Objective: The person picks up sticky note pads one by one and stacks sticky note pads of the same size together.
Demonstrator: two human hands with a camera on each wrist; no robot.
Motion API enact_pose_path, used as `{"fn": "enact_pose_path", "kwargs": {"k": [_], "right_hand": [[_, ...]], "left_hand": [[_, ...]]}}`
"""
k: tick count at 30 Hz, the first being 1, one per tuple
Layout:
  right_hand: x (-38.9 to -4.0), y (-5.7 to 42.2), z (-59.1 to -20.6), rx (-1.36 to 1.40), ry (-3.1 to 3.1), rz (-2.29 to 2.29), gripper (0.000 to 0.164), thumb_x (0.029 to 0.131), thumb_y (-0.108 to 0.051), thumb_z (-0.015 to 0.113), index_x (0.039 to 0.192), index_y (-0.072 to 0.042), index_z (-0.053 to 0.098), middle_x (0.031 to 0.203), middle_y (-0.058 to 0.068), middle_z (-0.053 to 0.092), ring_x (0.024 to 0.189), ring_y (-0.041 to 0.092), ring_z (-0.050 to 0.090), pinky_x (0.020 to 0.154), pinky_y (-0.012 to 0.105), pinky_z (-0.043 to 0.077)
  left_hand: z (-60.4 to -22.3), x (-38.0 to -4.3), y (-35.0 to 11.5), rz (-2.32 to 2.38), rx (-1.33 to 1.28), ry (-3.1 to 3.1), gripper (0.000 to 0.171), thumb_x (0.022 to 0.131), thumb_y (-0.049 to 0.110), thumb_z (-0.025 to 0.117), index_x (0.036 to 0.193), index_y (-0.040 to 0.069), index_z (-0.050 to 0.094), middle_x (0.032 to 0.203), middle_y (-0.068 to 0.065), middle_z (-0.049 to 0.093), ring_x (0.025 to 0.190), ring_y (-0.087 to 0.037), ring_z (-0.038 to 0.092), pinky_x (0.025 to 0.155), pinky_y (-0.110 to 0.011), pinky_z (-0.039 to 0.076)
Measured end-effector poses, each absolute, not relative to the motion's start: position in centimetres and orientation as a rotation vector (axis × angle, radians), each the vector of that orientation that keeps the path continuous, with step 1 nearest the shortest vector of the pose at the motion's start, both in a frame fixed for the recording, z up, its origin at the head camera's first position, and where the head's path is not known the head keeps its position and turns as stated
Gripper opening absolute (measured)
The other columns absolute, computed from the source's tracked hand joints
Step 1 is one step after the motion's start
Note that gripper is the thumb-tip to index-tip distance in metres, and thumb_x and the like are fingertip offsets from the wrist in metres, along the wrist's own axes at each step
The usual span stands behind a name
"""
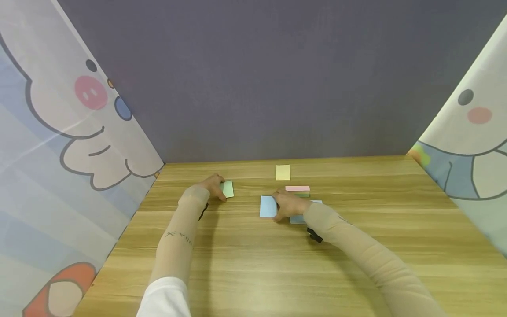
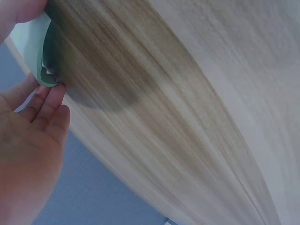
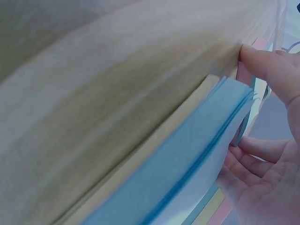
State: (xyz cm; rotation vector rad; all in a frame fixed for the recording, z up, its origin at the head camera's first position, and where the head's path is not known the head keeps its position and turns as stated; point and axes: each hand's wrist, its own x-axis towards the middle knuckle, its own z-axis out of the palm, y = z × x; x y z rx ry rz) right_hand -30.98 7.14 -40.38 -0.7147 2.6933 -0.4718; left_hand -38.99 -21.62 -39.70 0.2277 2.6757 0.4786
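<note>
My left hand [image 1: 211,187] grips a pale green sticky note pad [image 1: 227,189] by its opposite edges. In the left wrist view the pad [image 2: 29,44] bends into a curl by the fingertips. Further right, my right hand [image 1: 291,204] holds a light blue sticky note pad [image 1: 268,207] between thumb and fingers; a pink layer [image 3: 246,75] shows at the thumb in the right wrist view. Under the right wrist lies another blue pad [image 1: 298,219], partly covered by the hand. Up close, this blue pad [image 3: 187,136] has a yellowish layer beneath it and slightly fanned sheets.
A yellow sticky note pad [image 1: 283,172] lies near the back of the wooden table [image 1: 245,259]. Just beyond the right hand sit a pink strip [image 1: 297,188] and a green one [image 1: 303,194]. A dark grey panel [image 1: 253,88] borders the back; cartoon-printed panels [image 1: 59,145] flank both sides.
</note>
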Motion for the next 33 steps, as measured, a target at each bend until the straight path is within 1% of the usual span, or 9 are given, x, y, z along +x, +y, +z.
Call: {"fn": "enact_pose_path", "kwargs": {"k": [4, 9, 13, 16, 20, 25, 30, 33], "right_hand": [[-30.9, 7.1, -40.4, -0.730, 2.696, -0.461, 0.072, 0.070, -0.031, 0.077, 0.128, -0.001, 0.045, 0.125, 0.011, 0.046, 0.106, 0.020, 0.046, 0.090, 0.033, 0.043], [-30.9, 7.0, -40.4, -0.727, 2.707, -0.470, 0.072, 0.069, -0.030, 0.078, 0.127, -0.001, 0.046, 0.123, 0.010, 0.046, 0.104, 0.019, 0.046, 0.089, 0.033, 0.043], [-30.9, 7.0, -40.5, -0.721, 2.707, -0.466, 0.074, 0.069, -0.031, 0.078, 0.128, -0.001, 0.045, 0.125, 0.010, 0.045, 0.108, 0.021, 0.045, 0.091, 0.034, 0.043], [-30.9, 7.0, -40.5, -0.716, 2.701, -0.465, 0.075, 0.069, -0.032, 0.077, 0.129, -0.001, 0.044, 0.129, 0.011, 0.043, 0.113, 0.022, 0.044, 0.093, 0.035, 0.042], [-30.9, 7.0, -40.6, -0.714, 2.696, -0.462, 0.075, 0.070, -0.032, 0.077, 0.130, -0.001, 0.044, 0.130, 0.012, 0.042, 0.115, 0.024, 0.043, 0.095, 0.036, 0.041], [-31.0, 7.1, -40.6, -0.704, 2.699, -0.447, 0.076, 0.070, -0.033, 0.077, 0.130, -0.001, 0.043, 0.130, 0.012, 0.043, 0.114, 0.023, 0.044, 0.095, 0.035, 0.042], [-31.1, 7.2, -40.6, -0.715, 2.709, -0.441, 0.076, 0.070, -0.032, 0.077, 0.130, -0.001, 0.044, 0.128, 0.012, 0.044, 0.111, 0.023, 0.045, 0.094, 0.035, 0.043], [-31.1, 7.2, -40.6, -0.722, 2.707, -0.446, 0.075, 0.070, -0.032, 0.077, 0.130, -0.001, 0.044, 0.127, 0.012, 0.045, 0.111, 0.022, 0.045, 0.093, 0.035, 0.042]], "left_hand": [[-39.7, -39.0, -21.7, 0.477, 0.233, 2.673, 0.083, 0.068, 0.019, 0.078, 0.137, 0.002, 0.036, 0.147, -0.018, 0.021, 0.115, -0.031, 0.042, 0.092, -0.040, 0.041], [-39.8, -39.2, -21.8, 0.480, 0.246, 2.678, 0.084, 0.068, 0.021, 0.078, 0.137, 0.003, 0.035, 0.145, -0.017, 0.026, 0.114, -0.029, 0.043, 0.092, -0.039, 0.042], [-39.7, -39.4, -21.8, 0.468, 0.251, 2.676, 0.085, 0.068, 0.023, 0.078, 0.138, 0.004, 0.034, 0.147, -0.016, 0.021, 0.115, -0.030, 0.043, 0.091, -0.040, 0.041], [-39.5, -39.3, -21.8, 0.456, 0.236, 2.669, 0.085, 0.069, 0.023, 0.078, 0.139, 0.004, 0.033, 0.151, -0.017, 0.013, 0.124, -0.033, 0.037, 0.096, -0.042, 0.039], [-39.2, -39.1, -21.5, 0.444, 0.217, 2.665, 0.084, 0.070, 0.022, 0.077, 0.139, 0.004, 0.032, 0.152, -0.018, 0.007, 0.131, -0.035, 0.030, 0.099, -0.044, 0.037], [-38.9, -39.0, -21.2, 0.426, 0.218, 2.676, 0.082, 0.071, 0.021, 0.076, 0.139, 0.004, 0.032, 0.151, -0.017, 0.010, 0.127, -0.035, 0.034, 0.097, -0.043, 0.039], [-38.5, -38.9, -20.8, 0.414, 0.257, 2.697, 0.082, 0.071, 0.022, 0.076, 0.138, 0.003, 0.034, 0.148, -0.017, 0.018, 0.120, -0.033, 0.040, 0.095, -0.043, 0.040], [-38.3, -38.8, -20.7, 0.391, 0.276, 2.701, 0.081, 0.072, 0.023, 0.075, 0.138, 0.004, 0.034, 0.147, -0.016, 0.021, 0.119, -0.032, 0.040, 0.096, -0.042, 0.040]]}}
